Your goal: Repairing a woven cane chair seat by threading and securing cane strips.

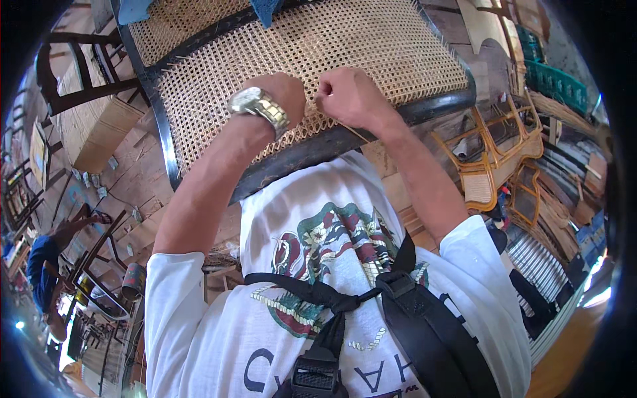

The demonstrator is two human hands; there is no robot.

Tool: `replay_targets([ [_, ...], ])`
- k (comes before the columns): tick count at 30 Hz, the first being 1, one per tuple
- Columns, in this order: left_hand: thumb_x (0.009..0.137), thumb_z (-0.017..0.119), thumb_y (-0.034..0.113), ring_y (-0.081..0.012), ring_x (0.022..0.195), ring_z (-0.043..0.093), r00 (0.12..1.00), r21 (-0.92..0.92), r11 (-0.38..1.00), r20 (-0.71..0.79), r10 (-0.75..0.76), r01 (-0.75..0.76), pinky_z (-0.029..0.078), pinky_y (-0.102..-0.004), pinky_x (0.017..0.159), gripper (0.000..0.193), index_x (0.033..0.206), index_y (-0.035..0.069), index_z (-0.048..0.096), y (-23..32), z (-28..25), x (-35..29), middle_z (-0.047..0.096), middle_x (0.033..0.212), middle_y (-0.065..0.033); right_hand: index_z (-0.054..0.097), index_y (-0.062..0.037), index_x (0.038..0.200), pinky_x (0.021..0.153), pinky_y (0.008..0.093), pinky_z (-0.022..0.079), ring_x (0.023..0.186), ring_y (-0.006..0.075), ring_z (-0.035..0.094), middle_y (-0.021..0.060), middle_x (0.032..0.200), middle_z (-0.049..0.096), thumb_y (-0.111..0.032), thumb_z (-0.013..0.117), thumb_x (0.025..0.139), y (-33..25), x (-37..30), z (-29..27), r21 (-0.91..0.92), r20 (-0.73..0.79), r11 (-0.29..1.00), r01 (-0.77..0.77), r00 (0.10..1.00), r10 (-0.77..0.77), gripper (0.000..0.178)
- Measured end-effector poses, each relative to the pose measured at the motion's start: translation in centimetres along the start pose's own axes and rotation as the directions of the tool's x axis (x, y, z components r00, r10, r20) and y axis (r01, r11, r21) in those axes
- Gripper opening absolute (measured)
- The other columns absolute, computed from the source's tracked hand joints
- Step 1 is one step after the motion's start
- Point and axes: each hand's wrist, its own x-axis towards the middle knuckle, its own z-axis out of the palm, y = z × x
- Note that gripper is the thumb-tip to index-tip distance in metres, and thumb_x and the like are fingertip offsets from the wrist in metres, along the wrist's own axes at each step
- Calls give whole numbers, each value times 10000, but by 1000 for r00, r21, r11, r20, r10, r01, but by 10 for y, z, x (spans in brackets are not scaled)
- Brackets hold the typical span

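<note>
A woven cane panel (371, 40) in a dark wooden frame (292, 162) lies right in front of me, its near rail against my shirt. Both hands are over the near part of the weave, close together. My left hand (285, 93), with a metal watch (255, 106) on its wrist, is closed, and its fingertips are hidden. To its right, my right hand (352, 97) is curled into a loose fist. Whatever either hand grips is too hidden to make out. Loose cane ends (355, 132) stick out below my right hand, over the near rail.
Blue cloth (265, 10) lies at the far edge. A dark wooden chair (79, 73) and a cardboard box (99, 132) stand left. On the right are rattan-coloured chair frames (491, 156), green crates (554, 83) and bundled strips. Another person (43, 272) is at far left.
</note>
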Motion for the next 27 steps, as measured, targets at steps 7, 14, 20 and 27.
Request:
replay_targets([
  [7,927,547,218,-370,862,724,984,-245,963,-111,-141,110,588,-472,720,279,893,17,738,-5,40,-13,721,870,-228,696,5,814,700,410,522,727,308,674,173,782,689,-169,686,822,13,-2,10,116,95,987,-108,991,97,174],
  [14,984,494,415,-286,664,709,993,-552,825,82,-90,121,554,-435,684,481,805,38,732,-32,29,2,678,612,-127,702,0,823,682,388,520,716,292,676,170,778,691,-190,703,827,2,-3,21,48,23,997,-61,998,60,190],
  [20,944,535,345,-343,721,704,996,-367,930,-72,-43,13,552,-456,709,405,787,27,730,-28,42,-1,700,763,-213,705,-4,817,680,395,521,684,279,668,138,743,691,-203,728,803,4,-1,14,88,156,985,-151,978,136,201],
  [27,879,629,544,-303,696,705,996,-444,891,37,-85,93,538,-415,661,483,856,72,733,-36,33,5,725,779,-147,703,-20,831,776,393,519,837,278,654,133,879,649,-164,732,775,-5,-20,21,90,-47,996,-24,999,28,158],
])
